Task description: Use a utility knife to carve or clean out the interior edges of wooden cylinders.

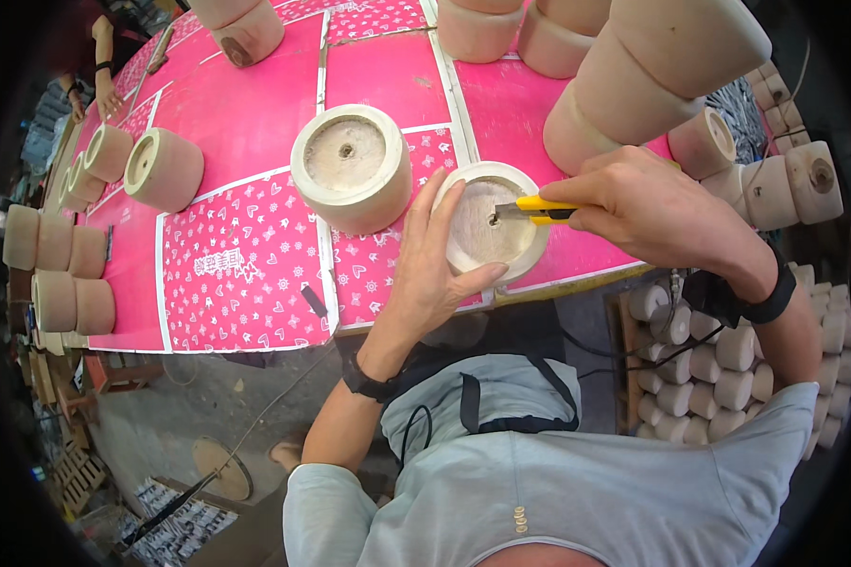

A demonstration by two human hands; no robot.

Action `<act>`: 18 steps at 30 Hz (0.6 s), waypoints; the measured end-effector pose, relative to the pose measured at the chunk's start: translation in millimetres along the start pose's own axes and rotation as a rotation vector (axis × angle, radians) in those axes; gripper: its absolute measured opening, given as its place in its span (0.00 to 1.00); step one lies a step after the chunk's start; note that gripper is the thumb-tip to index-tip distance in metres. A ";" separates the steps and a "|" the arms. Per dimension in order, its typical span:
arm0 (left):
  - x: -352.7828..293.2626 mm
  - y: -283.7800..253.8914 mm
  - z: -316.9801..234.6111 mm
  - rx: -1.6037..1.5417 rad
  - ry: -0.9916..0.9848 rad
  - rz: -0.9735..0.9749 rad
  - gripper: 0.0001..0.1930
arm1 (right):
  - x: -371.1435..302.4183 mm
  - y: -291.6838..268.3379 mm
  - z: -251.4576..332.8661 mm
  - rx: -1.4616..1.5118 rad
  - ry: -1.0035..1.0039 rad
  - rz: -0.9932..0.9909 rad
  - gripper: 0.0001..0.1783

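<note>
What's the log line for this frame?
left hand: steadies pot | right hand: holds knife, blade at pot's centre hole | table: pink

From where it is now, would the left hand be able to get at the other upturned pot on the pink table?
Probably yes. The left hand steadies the pot being cut, and the other upturned pot stands just beside it with only bare pink table between.
</note>
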State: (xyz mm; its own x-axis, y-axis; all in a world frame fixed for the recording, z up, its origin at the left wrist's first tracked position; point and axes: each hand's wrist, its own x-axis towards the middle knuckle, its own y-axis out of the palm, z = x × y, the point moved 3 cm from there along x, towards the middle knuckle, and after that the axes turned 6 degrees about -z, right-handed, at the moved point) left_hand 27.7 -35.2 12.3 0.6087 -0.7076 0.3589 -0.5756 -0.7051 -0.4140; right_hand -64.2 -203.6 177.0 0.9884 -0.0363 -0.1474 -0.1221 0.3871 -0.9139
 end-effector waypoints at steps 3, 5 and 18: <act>-0.4 0.3 1.5 0.005 0.009 -0.017 0.48 | 5.4 3.8 5.0 -0.094 -0.012 0.020 0.14; 0.3 0.3 1.2 0.009 0.023 -0.022 0.48 | 7.9 5.6 11.9 -0.254 -0.132 0.052 0.10; -1.0 3.1 -0.3 0.017 0.035 -0.063 0.46 | 19.9 -1.4 21.7 -0.161 0.146 0.163 0.15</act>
State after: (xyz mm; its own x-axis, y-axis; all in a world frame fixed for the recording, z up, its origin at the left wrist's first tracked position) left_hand 25.2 -36.7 10.9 0.6236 -0.6635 0.4134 -0.5276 -0.7474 -0.4037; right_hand -42.4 -184.9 183.6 0.9325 -0.1220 -0.3400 -0.3031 0.2478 -0.9202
